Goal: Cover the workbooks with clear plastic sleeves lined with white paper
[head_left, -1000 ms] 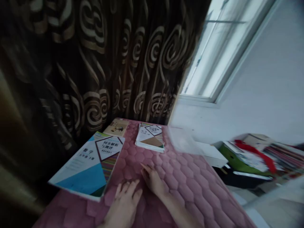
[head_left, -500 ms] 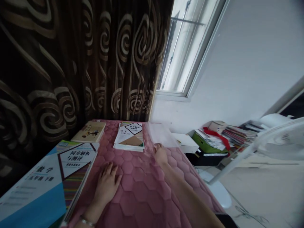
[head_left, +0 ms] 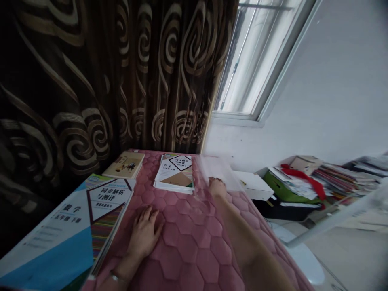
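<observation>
My left hand [head_left: 144, 233] lies flat and open on the pink quilted table cover [head_left: 194, 250], beside a blue and white workbook [head_left: 65, 230] at the near left. My right hand [head_left: 217, 187] reaches far across the table and rests with curled fingers on the near edge of a clear plastic sleeve [head_left: 217, 171]. Whether it grips the sleeve I cannot make out. A white workbook stack [head_left: 175, 173] lies left of that hand. A small tan book [head_left: 125, 165] sits at the far left by the curtain.
A dark curtain with swirls [head_left: 121, 81] hangs behind the table, a window [head_left: 257, 60] to its right. A white box [head_left: 254, 185], a green box and piled books [head_left: 303, 184] stand on the floor to the right. A white fan base [head_left: 300, 258] sits near the table.
My right hand has gone from the table's middle out to the plastic sleeve at the far right. My left hand has stayed flat. The view has swung right.
</observation>
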